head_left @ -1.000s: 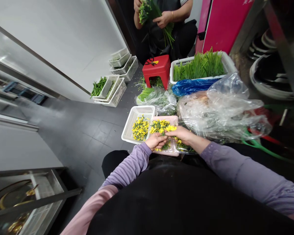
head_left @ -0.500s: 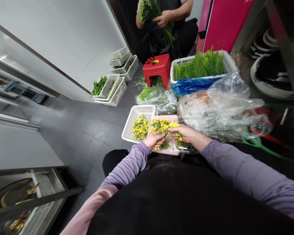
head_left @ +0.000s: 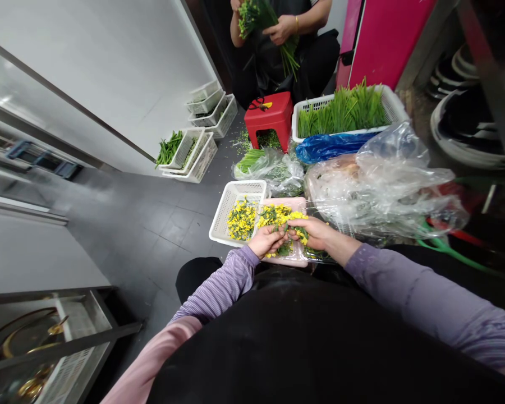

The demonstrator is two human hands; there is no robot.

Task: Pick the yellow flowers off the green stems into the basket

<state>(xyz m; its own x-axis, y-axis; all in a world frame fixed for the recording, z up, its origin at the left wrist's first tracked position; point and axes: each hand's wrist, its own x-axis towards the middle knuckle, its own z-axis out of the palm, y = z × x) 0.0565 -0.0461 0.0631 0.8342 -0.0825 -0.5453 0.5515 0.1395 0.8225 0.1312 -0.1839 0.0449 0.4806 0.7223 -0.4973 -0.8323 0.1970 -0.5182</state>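
Right hand shifted closer to left hand, over pink tray of yellow flowers

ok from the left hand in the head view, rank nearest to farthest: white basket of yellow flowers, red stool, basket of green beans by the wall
From the left hand:
1. white basket of yellow flowers, just ahead, slightly left.
2. red stool, farther ahead.
3. basket of green beans, far left by the wall.

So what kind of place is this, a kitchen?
Probably a restaurant's back kitchen or prep area: white baskets of greens sit on the grey tiled floor, a steel counter runs along the wall, and stacked dishes stand to the right.
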